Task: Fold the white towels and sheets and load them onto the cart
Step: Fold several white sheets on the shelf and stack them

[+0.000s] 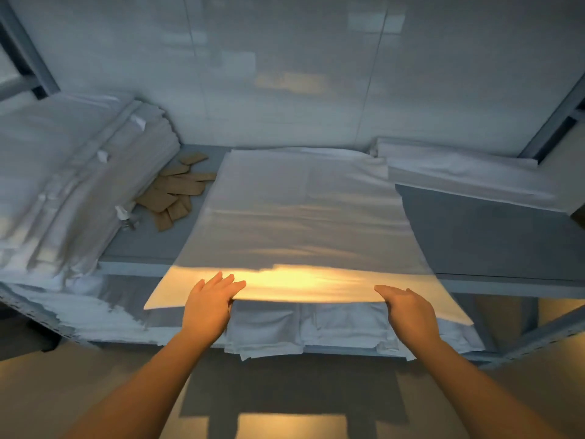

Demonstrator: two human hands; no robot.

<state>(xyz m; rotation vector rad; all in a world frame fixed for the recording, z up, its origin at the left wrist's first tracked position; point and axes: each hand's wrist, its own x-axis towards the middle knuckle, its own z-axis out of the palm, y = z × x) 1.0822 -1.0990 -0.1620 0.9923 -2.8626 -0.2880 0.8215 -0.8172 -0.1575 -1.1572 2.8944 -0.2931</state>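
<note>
Both hands held the near edge of a white sheet spread on the shelf.

The sheet lay flat across the grey shelf, its near edge overhanging the front and lifted slightly. The left hand and the right hand each pinched that edge, fingers lying on top with the thumbs seemingly tucked beneath. It looked thin, light and limp, likely to sag between the hands and slide easily on the smooth shelf, so the corners or the hem, held wide apart, seemed the best places to take it. A stack of folded linen sat at the left, more folded sheets on the lower shelf.
</note>
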